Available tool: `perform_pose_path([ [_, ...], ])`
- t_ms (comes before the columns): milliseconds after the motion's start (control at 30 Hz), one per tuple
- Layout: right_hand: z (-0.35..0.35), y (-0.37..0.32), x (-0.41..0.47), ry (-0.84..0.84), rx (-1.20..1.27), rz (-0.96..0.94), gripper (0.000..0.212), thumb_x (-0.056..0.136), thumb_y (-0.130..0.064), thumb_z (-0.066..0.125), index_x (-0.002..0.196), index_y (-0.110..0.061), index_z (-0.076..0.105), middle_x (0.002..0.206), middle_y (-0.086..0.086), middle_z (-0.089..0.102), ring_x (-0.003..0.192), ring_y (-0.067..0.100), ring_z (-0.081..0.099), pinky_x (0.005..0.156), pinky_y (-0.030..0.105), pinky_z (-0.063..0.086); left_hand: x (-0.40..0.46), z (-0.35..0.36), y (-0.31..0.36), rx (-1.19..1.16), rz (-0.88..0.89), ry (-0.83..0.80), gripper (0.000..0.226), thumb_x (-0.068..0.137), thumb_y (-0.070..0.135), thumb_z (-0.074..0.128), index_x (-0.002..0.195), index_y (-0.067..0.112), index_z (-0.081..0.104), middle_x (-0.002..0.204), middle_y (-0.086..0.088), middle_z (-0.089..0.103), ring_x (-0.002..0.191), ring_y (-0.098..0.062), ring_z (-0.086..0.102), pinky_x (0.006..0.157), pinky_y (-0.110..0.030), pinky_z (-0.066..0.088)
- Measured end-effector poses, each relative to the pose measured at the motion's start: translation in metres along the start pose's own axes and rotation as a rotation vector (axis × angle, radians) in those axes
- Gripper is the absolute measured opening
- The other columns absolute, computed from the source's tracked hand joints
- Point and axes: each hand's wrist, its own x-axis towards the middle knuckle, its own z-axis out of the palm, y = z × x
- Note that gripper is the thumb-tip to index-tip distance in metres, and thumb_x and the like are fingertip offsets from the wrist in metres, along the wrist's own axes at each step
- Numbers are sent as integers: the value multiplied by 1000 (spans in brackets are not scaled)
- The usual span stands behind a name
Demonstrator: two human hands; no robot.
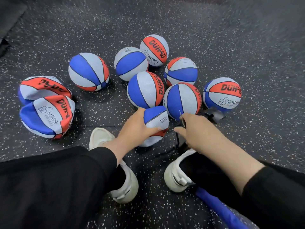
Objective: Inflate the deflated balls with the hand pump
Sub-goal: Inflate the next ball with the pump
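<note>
1. The dark rubber floor flecked with white [165, 22] carried everything; seven round, firm-looking blue, white and orange rubber basketballs [88, 71] lay clustered at the far middle and right.
2. Two crumpled, caved-in blue, white and orange balls [47, 115] lay at the left, touching each other and well apart from both hands, so they looked not yet inflated.
3. The partly collapsed blue, white and orange ball [156, 119] sat on the floor in the near middle, just in front of the white shoes [127, 184], its lower half sagging and its printed white panel facing up.
4. The left hand [137, 128] gripped that ball from its left side, thumb curled across the near face and fingers wrapped round the far side.
5. The right hand [192, 124] lay just right of the ball, its fingers pinched on the thin metal pump needle [181, 118]; a black hose [179, 142] ran down from it.
6. The needle's long axis pointed up and away, its tip close to the ball's right edge. I judged the coming move to be swinging the tip leftward into the valve, which I could not make out.
</note>
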Motion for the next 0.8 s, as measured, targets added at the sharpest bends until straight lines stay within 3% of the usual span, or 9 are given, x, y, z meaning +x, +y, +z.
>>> perform_pose_path([
  [67,13,-2,4,119,143,0,36,96,-42,62,114,-11,53,97,13,67,95,35,61,69,37,39,-2,-2,-2,10,25,7,57,74,50,87,109,38,44,97,26,54,87,3,54,67,-12,37],
  [200,36,-1,23,277,397,-40,29,95,-39,64,109,-15,67,94,5,62,90,27,58,74,32,39,-5,-5,-10,46,39,24,58,74,48,86,112,31,46,103,14,57,94,-11,54,69,-26,37],
  [300,47,-6,33,280,612,-14,27,101,-33,55,122,-18,64,105,-6,65,98,10,57,82,23,36,-6,-4,-14,83,78,43,65,73,50,86,120,26,48,111,9,59,97,-11,53,73,-27,33],
  [400,56,-8,37,254,797,38,14,103,-30,51,116,-26,53,82,-6,69,80,6,60,74,21,37,-5,-4,-19,132,83,41,70,73,52,85,125,24,48,113,9,56,96,-10,50,73,-26,30],
  [600,65,-2,42,223,788,-12,2,103,-34,49,104,-33,51,79,-9,61,76,17,61,78,38,51,-5,0,-21,153,69,47,69,75,51,85,126,23,48,112,8,56,96,-10,48,74,-26,31],
  [800,65,-2,42,190,751,-22,7,103,-35,47,106,-30,51,81,-2,66,82,17,66,78,35,49,-6,-1,-16,152,65,27,69,74,51,85,126,23,48,113,8,58,98,-13,52,76,-29,35],
])
